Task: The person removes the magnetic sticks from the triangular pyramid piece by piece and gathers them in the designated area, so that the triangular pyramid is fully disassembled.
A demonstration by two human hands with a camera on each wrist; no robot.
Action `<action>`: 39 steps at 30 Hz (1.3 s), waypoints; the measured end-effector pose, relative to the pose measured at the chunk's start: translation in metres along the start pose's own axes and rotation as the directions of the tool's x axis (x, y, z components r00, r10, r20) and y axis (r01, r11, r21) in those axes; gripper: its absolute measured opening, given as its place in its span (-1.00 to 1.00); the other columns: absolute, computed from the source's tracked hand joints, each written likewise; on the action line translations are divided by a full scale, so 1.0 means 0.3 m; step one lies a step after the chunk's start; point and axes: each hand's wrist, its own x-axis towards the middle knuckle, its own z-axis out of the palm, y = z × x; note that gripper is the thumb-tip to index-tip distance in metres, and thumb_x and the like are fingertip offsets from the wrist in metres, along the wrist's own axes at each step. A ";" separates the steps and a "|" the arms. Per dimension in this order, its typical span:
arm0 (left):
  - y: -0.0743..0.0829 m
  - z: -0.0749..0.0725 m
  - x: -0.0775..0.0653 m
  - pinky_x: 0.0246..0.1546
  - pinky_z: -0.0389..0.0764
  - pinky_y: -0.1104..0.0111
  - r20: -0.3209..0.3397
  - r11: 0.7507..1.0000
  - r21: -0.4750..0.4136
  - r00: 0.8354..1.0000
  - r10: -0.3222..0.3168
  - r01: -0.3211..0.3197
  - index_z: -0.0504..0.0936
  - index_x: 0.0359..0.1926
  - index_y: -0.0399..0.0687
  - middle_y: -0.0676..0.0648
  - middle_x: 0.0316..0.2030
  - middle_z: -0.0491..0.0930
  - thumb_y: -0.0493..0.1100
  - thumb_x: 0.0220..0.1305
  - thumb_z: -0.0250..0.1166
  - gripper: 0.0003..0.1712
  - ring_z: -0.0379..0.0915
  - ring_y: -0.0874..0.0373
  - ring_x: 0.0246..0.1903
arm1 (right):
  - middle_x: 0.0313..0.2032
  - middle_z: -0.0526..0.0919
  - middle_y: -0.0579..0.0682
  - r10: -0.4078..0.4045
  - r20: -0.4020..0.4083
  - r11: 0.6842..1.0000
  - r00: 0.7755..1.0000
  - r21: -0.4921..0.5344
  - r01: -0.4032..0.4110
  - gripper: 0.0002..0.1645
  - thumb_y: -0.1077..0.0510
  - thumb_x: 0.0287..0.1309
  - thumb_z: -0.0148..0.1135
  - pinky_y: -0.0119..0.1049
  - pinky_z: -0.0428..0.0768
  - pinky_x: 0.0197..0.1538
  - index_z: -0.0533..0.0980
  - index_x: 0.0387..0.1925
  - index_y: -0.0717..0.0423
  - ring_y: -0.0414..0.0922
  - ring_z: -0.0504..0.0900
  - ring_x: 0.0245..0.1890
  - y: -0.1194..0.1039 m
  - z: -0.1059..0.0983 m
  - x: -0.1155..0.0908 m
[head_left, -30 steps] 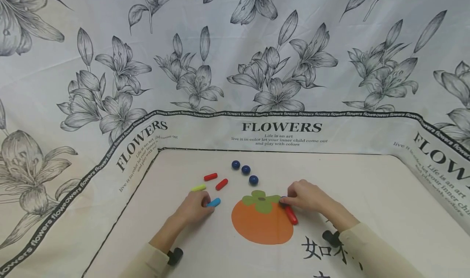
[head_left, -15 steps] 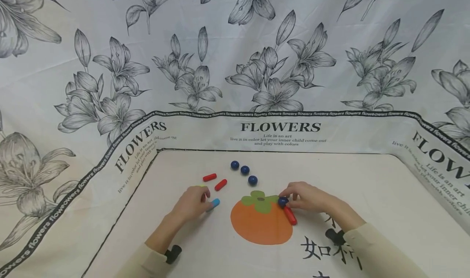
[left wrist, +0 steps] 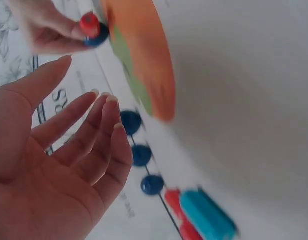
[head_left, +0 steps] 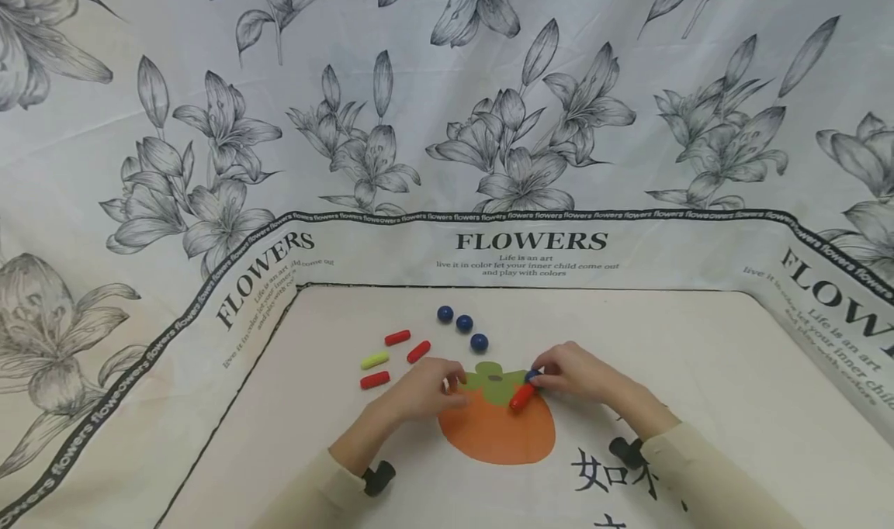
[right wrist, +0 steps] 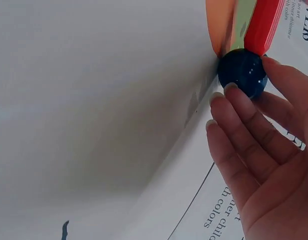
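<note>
My right hand (head_left: 574, 374) pinches a dark blue ball (right wrist: 242, 72) between thumb and fingers, over the right side of a printed orange persimmon (head_left: 499, 440). A red magnetic stick (head_left: 521, 396) is joined to that ball and points down-left in the head view. My left hand (head_left: 422, 393) is held at the persimmon's left edge, its thumb and fingers apart and nothing between them. The left wrist view shows its palm (left wrist: 54, 190) and a light blue stick (left wrist: 206, 215) beyond it; that stick is hidden in the head view.
Three dark blue balls (head_left: 464, 324) lie in a slanting row at the back. Left of them lie red sticks (head_left: 397, 337) and a yellow stick (head_left: 375, 360). The cloth (head_left: 628, 327) carries printed black characters (head_left: 601, 471) at the right and rises into a flowered backdrop (head_left: 377, 149).
My left hand has moved right, away from the light blue stick, uncovering the yellow stick and a red one. The red stick on the right hand's ball has swung from pointing down-right to down-left.
</note>
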 end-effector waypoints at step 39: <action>0.049 0.172 0.188 -0.35 0.47 0.43 0.023 0.990 -0.138 1.000 -0.003 0.006 0.73 -0.18 0.07 0.08 -0.37 0.54 -0.06 0.33 0.43 -0.89 0.43 0.21 -0.34 | -0.48 0.61 -0.21 0.025 -0.035 0.999 0.999 -0.038 -0.026 -0.73 0.07 0.21 0.47 -0.38 0.53 -0.33 0.71 -0.09 0.09 -0.23 0.50 -0.45 0.017 0.033 0.020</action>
